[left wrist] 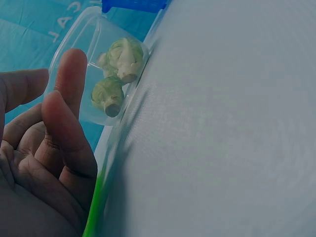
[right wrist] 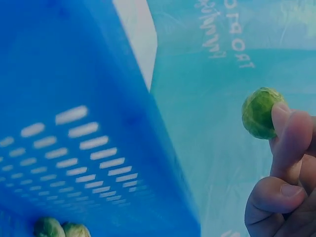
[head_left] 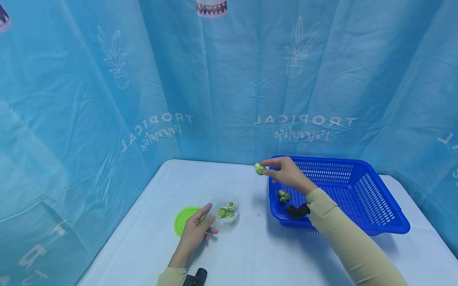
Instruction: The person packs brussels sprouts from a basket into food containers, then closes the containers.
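Between thumb and fingertips my right hand [head_left: 286,171] pinches a Brussels sprout [head_left: 260,169], held up at the left rim of a blue plastic basket [head_left: 358,198]. The right wrist view shows the same sprout [right wrist: 261,112] beside the basket's slotted wall. My left hand [head_left: 195,230] is beside a clear plastic container [head_left: 234,198], its fingers loosely extended at the container's near left side. Inside that container lie several Brussels sprouts [left wrist: 108,96]. A green lid [head_left: 183,219] lies on the table, partly hidden behind the left hand.
A few more Brussels sprouts [head_left: 284,196] sit in the basket's left end. Everything stands on a table with a white cover [head_left: 143,246]. Blue printed curtains [head_left: 229,87] hang behind the table and along its sides.
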Available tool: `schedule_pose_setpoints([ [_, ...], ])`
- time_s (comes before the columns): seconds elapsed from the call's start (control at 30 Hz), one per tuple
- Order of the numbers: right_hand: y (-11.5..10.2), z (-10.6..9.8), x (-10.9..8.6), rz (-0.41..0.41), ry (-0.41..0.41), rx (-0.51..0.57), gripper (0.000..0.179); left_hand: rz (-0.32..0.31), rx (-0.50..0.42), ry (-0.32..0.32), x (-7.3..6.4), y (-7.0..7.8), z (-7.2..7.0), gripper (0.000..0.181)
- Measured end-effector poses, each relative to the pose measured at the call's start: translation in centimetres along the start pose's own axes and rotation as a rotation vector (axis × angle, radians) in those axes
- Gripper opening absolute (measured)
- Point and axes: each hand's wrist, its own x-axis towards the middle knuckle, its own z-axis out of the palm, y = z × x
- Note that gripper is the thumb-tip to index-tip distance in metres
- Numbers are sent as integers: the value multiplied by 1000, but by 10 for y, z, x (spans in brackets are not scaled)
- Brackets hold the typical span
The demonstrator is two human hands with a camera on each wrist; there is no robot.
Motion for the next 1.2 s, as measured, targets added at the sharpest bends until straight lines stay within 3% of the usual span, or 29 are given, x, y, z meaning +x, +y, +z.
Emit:
schedule_pose_setpoints([
  [0.47,-21,31,-5,-88,-37,53,26,-7,-23,3,-2,1,2,55],
  [0.63,-27,44,-5,-79,-39,69,24,-17,-14,-15,-1,3,0,60],
  [1.0,-27,67,-2,-51,-83,52,23,7,18,9,0,0,3,55],
  [1.2,-29,77,-5,-96,-134,61,24,-2,33,26,0,1,2,51],
])
